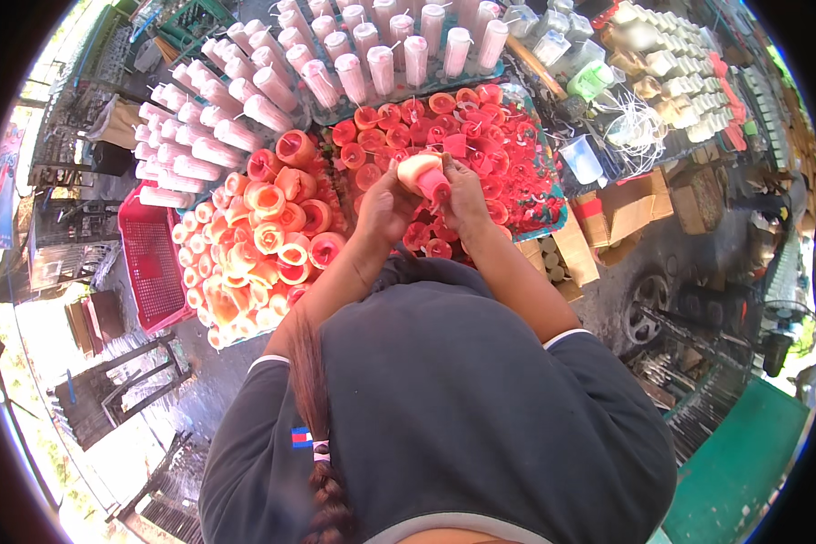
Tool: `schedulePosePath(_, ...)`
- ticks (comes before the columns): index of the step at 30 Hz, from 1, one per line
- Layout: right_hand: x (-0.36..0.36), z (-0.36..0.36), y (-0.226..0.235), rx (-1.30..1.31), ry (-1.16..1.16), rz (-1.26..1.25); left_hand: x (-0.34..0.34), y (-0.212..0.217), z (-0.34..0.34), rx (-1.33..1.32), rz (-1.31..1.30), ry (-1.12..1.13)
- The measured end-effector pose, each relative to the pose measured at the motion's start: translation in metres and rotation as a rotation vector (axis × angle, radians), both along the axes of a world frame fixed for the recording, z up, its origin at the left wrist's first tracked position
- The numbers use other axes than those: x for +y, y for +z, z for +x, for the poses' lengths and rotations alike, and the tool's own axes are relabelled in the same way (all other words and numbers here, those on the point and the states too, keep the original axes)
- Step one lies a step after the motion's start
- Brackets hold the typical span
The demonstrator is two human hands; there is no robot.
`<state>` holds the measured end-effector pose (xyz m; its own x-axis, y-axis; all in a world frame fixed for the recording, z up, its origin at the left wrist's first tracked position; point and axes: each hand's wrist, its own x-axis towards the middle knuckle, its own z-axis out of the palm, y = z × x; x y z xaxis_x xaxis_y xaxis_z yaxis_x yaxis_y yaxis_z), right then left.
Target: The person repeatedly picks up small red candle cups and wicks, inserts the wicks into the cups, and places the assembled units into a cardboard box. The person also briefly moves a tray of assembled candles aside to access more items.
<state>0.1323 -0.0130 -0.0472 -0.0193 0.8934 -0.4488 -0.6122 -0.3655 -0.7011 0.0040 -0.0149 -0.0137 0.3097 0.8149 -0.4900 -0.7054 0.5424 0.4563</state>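
In front of my chest, both hands meet over the middle table. My left hand (383,210) is closed round a pale peach wax shell (418,165). At the shell's lower right side is a short red candle (434,185), with the fingers of my right hand (465,198) closed on it. Whether the candle sits inside the shell or is only touching it, I cannot tell. Beneath my hands a tray of red candles (397,136) with wicks spreads out. To the left lies a heap of hollow orange and pink wax shells (267,238).
Rows of tall pale pink candles (354,77) stand upright behind. A red plastic basket (150,263) is at the left, beside the shells. Toward the right are a tangle of white wick string (636,136), clear containers (553,45), cream moulded pieces (671,54) and open cardboard boxes (630,210).
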Motion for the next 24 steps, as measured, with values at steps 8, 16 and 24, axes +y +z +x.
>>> schedulePosePath(8, -0.001, 0.01, -0.018, 0.108, 0.235, 0.021, -0.011, -0.021, -0.015, -0.109, 0.143, -0.207)
schedulePosePath(16, -0.005, 0.016, 0.052, -0.277, 0.483, -0.217, -0.002, -0.017, -0.025, 0.674, 0.482, -0.048)
schedulePosePath(24, -0.019, 0.002, 0.048, 0.063, 0.548, 0.045, -0.007, 0.008, -0.021, 0.823, 0.616, 0.194)
